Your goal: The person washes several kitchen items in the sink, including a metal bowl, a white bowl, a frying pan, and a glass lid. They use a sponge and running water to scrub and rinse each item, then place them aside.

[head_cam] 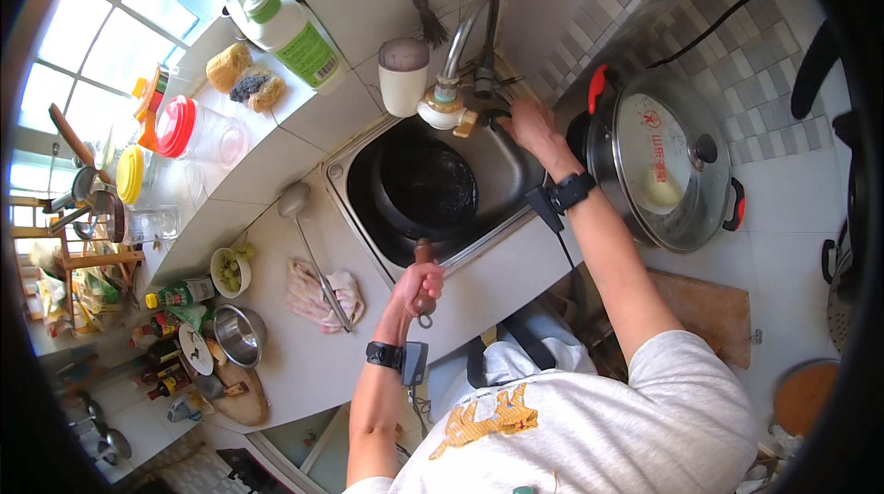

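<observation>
A black pan (428, 187) with liquid in it rests in the stainless steel sink (507, 155). My left hand (419, 287) is closed around the pan's brown handle (424, 256), which reaches over the sink's front rim. My right hand (535, 126) is at the sink's back right corner, beside the faucet (452, 66), near a dark object (494, 117); what its fingers hold is hard to tell. The faucet's brass-coloured tap fitting (464, 126) sits over the sink's back edge. A white cup-like container with a grey top (404, 73) stands just left of the faucet.
A large lidded pot (673, 218) stands right of the sink. On the left counter lie a ladle (311, 256), a pink cloth (304, 294), a metal bowl (239, 335) and a bowl of green fruit (230, 271). Sponges (229, 68) and a pump bottle (293, 31) line the sill.
</observation>
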The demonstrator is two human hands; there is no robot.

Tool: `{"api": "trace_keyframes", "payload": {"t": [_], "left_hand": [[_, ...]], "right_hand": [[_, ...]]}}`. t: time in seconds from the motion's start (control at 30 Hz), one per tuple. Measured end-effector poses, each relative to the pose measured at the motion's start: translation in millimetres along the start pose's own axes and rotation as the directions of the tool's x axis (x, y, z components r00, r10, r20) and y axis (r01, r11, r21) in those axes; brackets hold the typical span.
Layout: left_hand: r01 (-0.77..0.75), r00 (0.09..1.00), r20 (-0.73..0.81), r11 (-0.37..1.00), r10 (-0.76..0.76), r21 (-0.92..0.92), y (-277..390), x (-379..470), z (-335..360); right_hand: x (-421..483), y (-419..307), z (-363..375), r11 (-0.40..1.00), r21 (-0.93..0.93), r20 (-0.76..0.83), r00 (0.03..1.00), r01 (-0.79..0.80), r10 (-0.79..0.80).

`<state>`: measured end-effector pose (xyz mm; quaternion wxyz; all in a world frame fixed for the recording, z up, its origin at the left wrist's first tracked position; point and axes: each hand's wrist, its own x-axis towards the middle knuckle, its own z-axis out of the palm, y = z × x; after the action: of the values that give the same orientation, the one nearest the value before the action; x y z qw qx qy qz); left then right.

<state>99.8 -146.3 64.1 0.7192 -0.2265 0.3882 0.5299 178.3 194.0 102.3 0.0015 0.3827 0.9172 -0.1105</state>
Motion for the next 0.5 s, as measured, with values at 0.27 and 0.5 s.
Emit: {"api": "trace_keyframes", "payload": {"t": [0.27, 0.5], "left_hand": [[-0.136, 0.841, -0.214, 0.576, 0.497, 0.806, -13.9, -55.9, 22.9], [-0.016, 0.644, -0.222, 0.303, 0.732, 0.953, -36.2, -83.3, 8.3]], "right_hand": [[-66.5, -7.2, -29.3, 0.980, 0.199, -0.063, 0.997, -0.029, 0.042], [-66.2, -13.8, -43.9, 0.966, 0.243, -0.312, 0.950, 0.083, -0.003]]}}
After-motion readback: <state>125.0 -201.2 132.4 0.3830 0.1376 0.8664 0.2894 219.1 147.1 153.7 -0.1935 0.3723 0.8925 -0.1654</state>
